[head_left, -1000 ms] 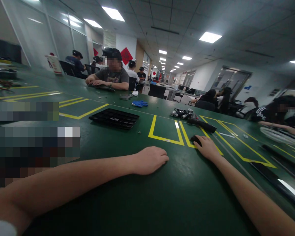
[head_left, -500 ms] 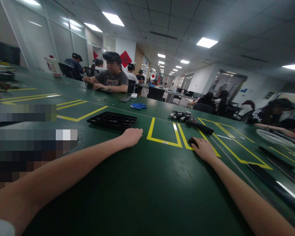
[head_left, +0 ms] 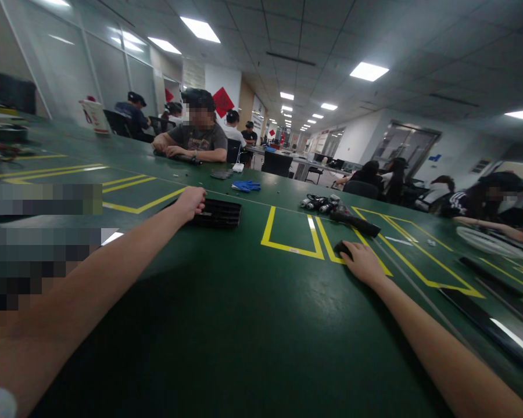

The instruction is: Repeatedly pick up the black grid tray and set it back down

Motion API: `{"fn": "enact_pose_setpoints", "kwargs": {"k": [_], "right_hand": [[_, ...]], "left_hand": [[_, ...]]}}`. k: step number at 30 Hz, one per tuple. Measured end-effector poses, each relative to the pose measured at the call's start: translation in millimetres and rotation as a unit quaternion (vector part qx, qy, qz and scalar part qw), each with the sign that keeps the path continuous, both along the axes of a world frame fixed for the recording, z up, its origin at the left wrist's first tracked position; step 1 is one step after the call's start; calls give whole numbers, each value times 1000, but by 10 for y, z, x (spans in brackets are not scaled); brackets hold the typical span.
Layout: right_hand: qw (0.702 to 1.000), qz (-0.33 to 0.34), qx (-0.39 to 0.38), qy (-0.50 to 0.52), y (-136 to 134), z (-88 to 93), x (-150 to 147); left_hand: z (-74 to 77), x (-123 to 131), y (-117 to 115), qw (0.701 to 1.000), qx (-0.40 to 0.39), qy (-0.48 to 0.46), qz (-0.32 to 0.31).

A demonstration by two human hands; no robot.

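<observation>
My left hand (head_left: 190,204) is over the left part of a black compartmented tray (head_left: 220,213), its fingers curled together. Whatever it may hold is too small or hidden to make out. Farther right, my right hand (head_left: 362,262) rests on the green table with its fingers around a small, dark, rounded object that looks like a computer mouse (head_left: 343,249). Most of that object is visible only at the fingertips.
Yellow tape outlines (head_left: 293,249) mark the green table (head_left: 261,337). Beyond are a bundle of black cables with metal connectors (head_left: 320,203), a black tube-like piece (head_left: 357,222) and a blue glove (head_left: 246,186). Dark flat panels (head_left: 483,319) lie right. A co-worker (head_left: 196,136) sits opposite.
My left hand has moved left and away from me, from the tray's near right corner to over its left part. The right hand has stayed in place on the dark object.
</observation>
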State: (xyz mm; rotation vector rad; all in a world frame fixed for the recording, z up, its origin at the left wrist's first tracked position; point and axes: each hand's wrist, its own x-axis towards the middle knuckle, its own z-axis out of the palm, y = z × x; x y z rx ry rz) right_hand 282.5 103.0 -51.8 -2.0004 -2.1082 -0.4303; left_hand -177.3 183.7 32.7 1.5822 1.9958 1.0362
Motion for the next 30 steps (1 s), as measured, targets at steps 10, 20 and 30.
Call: {"fn": "enact_pose_setpoints", "kwargs": {"k": [10,20,30], "right_hand": [[1000,1,-1,1,6,-12,18],[994,-87,36,54,38,-34,63],[908,69,-22,413,-74,20,-729]], "left_hand": [[-146,-56,-36,934,-123,335,0],[-121,-143,42,911,-142,384,-45],[-326,534,-291,944,13,306,-126]]}}
